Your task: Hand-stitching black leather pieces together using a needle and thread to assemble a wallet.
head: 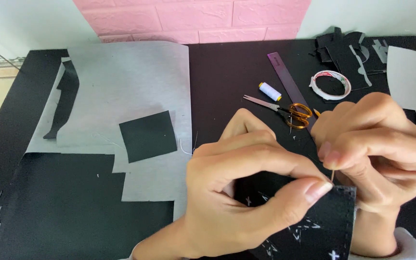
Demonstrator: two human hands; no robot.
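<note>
Hand sewing at a black worktable (227, 67). The left hand (246, 192) pinched a black fabric piece (314, 226) with white stitching, thumb and forefinger closed on its upper edge. The right hand (376, 149) held a needle (332, 175) between closed fingertips, just above that edge. Behind lay orange-handled scissors (285, 110), a white thread spool (269, 91), a purple ruler (287, 82), a tape roll (330, 84) and grey interfacing sheet (121, 86).

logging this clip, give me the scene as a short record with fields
left hand: left hand pinches the black fabric piece with white stitch marks
right hand: right hand holds a needle at the fabric's top edge
behind hands: orange-handled scissors, white thread spool, purple ruler, tape roll
left side: grey sheet with a black square on it
surface: black table
</note>
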